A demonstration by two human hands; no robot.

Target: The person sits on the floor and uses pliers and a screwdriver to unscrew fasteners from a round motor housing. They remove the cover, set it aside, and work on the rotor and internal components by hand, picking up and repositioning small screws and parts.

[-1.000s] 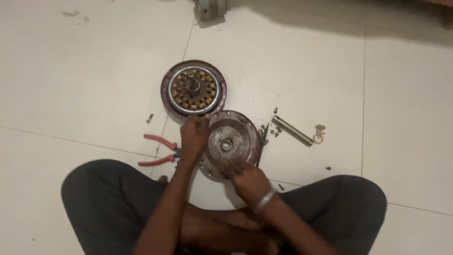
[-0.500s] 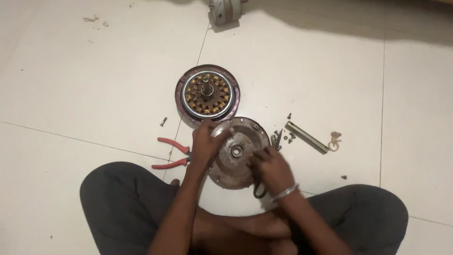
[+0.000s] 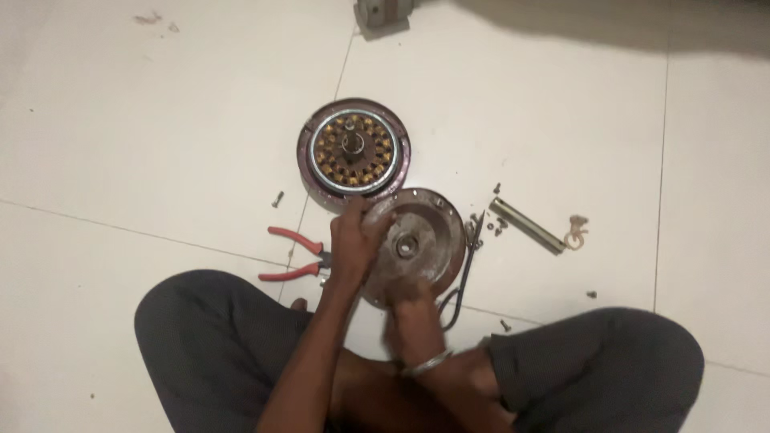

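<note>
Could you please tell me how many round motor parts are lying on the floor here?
2. The wound stator lies farther out on the tiles. The cover sits just before the person, held by the left hand and right hand. Others may lie out of view.

No packages, labels, signs or screens show anywhere around the round metal cover [image 3: 417,240] on the white tiled floor [image 3: 160,120]; nothing near it carries a printed face, a sticker or a display, and the tiles beside it bear only bare tools and loose metal parts
</note>
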